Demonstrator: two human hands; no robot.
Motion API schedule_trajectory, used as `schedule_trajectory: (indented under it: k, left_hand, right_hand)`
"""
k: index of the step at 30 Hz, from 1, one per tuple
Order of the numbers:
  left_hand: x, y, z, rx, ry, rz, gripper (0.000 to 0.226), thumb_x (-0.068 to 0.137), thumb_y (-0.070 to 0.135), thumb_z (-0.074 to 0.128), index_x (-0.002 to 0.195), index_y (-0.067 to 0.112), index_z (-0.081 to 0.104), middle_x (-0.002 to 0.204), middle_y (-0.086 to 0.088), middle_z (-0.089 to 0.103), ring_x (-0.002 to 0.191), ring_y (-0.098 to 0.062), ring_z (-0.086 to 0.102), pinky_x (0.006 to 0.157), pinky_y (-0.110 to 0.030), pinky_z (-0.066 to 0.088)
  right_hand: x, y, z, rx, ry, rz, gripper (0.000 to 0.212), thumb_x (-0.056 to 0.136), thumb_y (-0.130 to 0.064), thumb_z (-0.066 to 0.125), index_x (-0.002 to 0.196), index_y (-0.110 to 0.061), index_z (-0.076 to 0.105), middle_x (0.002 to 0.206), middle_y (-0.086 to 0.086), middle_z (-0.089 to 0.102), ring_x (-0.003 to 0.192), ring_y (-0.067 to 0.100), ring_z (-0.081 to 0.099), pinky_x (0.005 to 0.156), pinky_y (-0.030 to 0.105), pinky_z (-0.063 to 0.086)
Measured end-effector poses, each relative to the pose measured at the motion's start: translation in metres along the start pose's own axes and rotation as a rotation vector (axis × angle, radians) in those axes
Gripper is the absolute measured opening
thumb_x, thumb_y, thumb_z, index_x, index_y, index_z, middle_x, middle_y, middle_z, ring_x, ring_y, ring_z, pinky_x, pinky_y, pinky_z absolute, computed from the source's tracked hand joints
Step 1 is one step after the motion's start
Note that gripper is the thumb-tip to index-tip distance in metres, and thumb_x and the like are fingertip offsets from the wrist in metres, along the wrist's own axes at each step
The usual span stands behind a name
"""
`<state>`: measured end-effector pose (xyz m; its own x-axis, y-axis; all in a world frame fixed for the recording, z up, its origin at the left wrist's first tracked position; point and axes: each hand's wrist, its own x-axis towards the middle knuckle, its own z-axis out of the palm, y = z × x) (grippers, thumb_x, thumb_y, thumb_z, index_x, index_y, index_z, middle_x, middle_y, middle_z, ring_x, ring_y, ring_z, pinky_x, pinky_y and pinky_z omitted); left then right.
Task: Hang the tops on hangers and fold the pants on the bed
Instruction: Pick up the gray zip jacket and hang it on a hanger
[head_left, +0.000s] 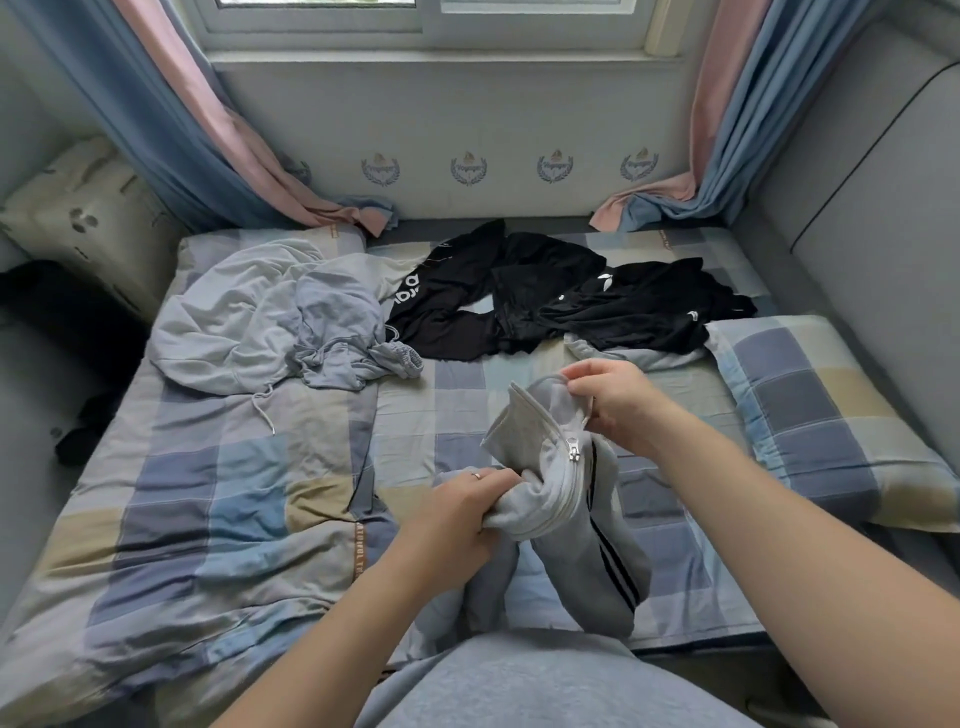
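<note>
Held above the near middle of the bed (415, 415), the grey zip jacket (566, 499) is bunched in the left hand's (467, 506) closed grip while the right hand (613, 400) pinches its collar, a light hold the limp cloth could slip from.

Body parts in view: 2 forearms, 2 hands and the front of the torso.

Arms: the left forearm (322, 639) and the right forearm (779, 519) are bare along their whole visible length, from the lower frame edge to the wrist.

Hands: the left hand (462, 512) carries 1 thin pale metal band ring (475, 474) low on a finger; which finger cannot be told. The right hand (618, 405) is bare.

Torso: a light grey heathered knit garment (545, 686) with a soft matte surface covers it. It fills the lower centre of the head view and has a rounded upper outline.
</note>
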<state>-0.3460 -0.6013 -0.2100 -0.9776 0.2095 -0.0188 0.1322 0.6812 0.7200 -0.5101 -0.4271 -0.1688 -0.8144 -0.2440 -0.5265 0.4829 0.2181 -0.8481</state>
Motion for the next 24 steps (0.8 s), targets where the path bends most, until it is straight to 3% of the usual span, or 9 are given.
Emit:
schedule_trajectory:
  k: [3,5,6,8,11,14,16,19,24]
  left_hand:
    - [-0.001,-0.013,0.005,-0.102,-0.23,-0.169,0.027,0.08,0.023,0.07,0.105,0.028,0.059,0.103,0.005,0.062,0.098,-0.021,0.059,0.087,-0.044,0.05]
    - [0.0,-0.017,0.004,-0.323,-0.41,-0.418,0.066,0.072,0.066,0.074,0.129,0.038,0.055,0.126,0.012,0.061,0.117,-0.012,0.058,0.101,-0.038,0.047]
    - [0.002,-0.016,0.002,-0.5,-0.416,-0.547,0.084,0.067,0.083,0.066,0.137,0.039,0.052,0.134,0.011,0.06,0.123,-0.012,0.056,0.104,-0.037,0.044]
    - [0.009,-0.018,-0.002,-0.88,-0.272,-0.759,0.092,0.063,0.097,0.046,0.131,0.036,0.058,0.127,0.007,0.068,0.12,-0.021,0.062,0.097,-0.042,0.044]
    - [0.025,-0.028,-0.01,-1.272,-0.05,-0.952,0.093,0.07,0.089,0.05,0.124,0.015,0.063,0.113,-0.006,0.074,0.101,-0.035,0.073,0.085,-0.05,0.053]
    - [0.035,-0.029,-0.01,-1.389,-0.11,-0.941,0.08,0.079,0.08,0.058,0.111,0.007,0.066,0.097,-0.011,0.074,0.094,-0.038,0.073,0.086,-0.049,0.053]
    - [0.037,-0.029,-0.006,-1.482,-0.115,-0.923,0.058,0.088,0.06,0.061,0.11,0.006,0.065,0.104,-0.015,0.074,0.098,-0.038,0.072,0.087,-0.047,0.054]
    - [0.038,-0.026,0.001,-1.598,-0.121,-0.921,0.034,0.076,0.018,0.066,0.107,0.004,0.064,0.108,-0.017,0.072,0.098,-0.033,0.073,0.094,-0.049,0.051]
    - [0.042,-0.028,0.013,-1.728,0.035,-0.853,0.026,0.074,0.002,0.067,0.1,0.004,0.067,0.089,-0.011,0.068,0.08,-0.021,0.067,0.074,-0.038,0.061]
  right_hand:
    - [-0.012,-0.019,0.002,0.18,-0.076,-0.054,0.025,0.097,0.011,0.044,0.094,-0.003,0.065,0.078,0.008,0.066,0.059,0.012,0.064,0.049,0.023,0.052]
    - [-0.023,-0.027,0.004,0.216,-0.146,-0.074,0.026,0.096,0.012,0.044,0.094,-0.003,0.066,0.077,0.008,0.067,0.061,0.014,0.065,0.052,0.026,0.055]
    - [-0.029,-0.03,0.005,0.211,-0.187,-0.08,0.027,0.095,0.012,0.044,0.094,-0.004,0.066,0.076,0.008,0.067,0.062,0.015,0.065,0.055,0.027,0.056]
    - [-0.042,-0.031,0.01,0.181,-0.25,-0.088,0.029,0.094,0.013,0.043,0.091,-0.005,0.065,0.072,0.008,0.066,0.059,0.015,0.064,0.055,0.027,0.056]
    - [-0.058,-0.028,0.02,0.165,-0.307,-0.091,0.029,0.094,0.013,0.042,0.09,-0.005,0.064,0.07,0.007,0.063,0.056,0.014,0.06,0.051,0.024,0.053]
    - [-0.066,-0.023,0.025,0.188,-0.337,-0.101,0.028,0.094,0.012,0.042,0.09,-0.004,0.064,0.074,0.009,0.062,0.06,0.015,0.06,0.054,0.023,0.052]
    - [-0.069,-0.021,0.023,0.207,-0.308,-0.122,0.029,0.094,0.012,0.041,0.089,-0.005,0.064,0.074,0.008,0.061,0.061,0.013,0.059,0.054,0.022,0.052]
    - [-0.071,-0.019,0.017,0.236,-0.245,-0.161,0.032,0.093,0.011,0.04,0.087,-0.007,0.065,0.071,0.005,0.059,0.059,0.011,0.058,0.054,0.022,0.051]
    - [-0.064,-0.01,0.013,0.376,-0.06,-0.139,0.031,0.094,0.006,0.04,0.086,-0.011,0.064,0.073,0.006,0.055,0.064,0.013,0.053,0.06,0.028,0.042]
